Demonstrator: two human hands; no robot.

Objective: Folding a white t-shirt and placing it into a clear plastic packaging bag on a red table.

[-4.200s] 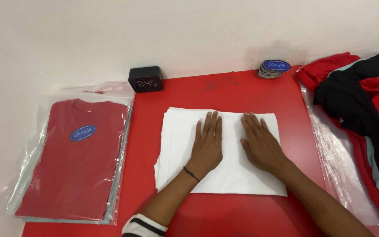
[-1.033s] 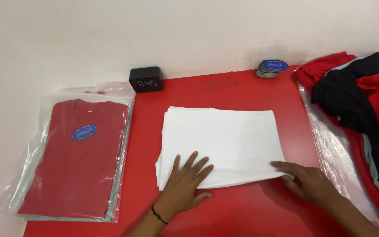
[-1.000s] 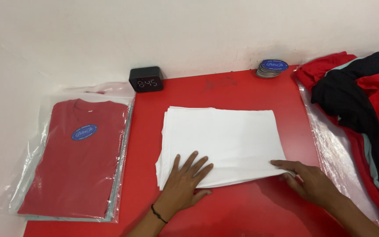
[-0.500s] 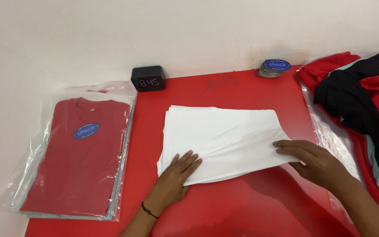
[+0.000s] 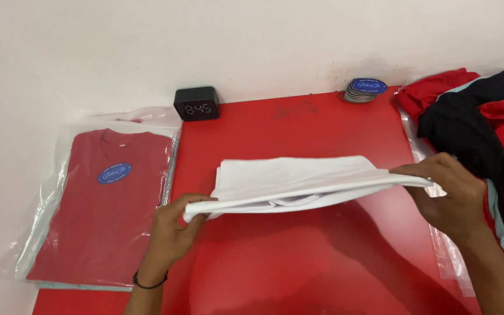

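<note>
A folded white garment (image 5: 290, 178) hangs just above the red table (image 5: 298, 251), its near edge raised. My left hand (image 5: 173, 230) grips its near left corner. My right hand (image 5: 450, 195) pinches its near right corner, over the table's right edge. The garment's far edge sits low near the tabletop; whether it touches is not clear.
A stack of red shirts in clear bags (image 5: 103, 204) lies at the left. A black digital clock (image 5: 196, 104) and a pile of round blue stickers (image 5: 361, 90) stand by the wall. Loose red and black clothes (image 5: 485, 128) and clear plastic bags (image 5: 444, 256) lie at the right.
Both hands took hold of the garment's near corners and lifted its near edge off the table. Earlier the hands lay flat on it.
</note>
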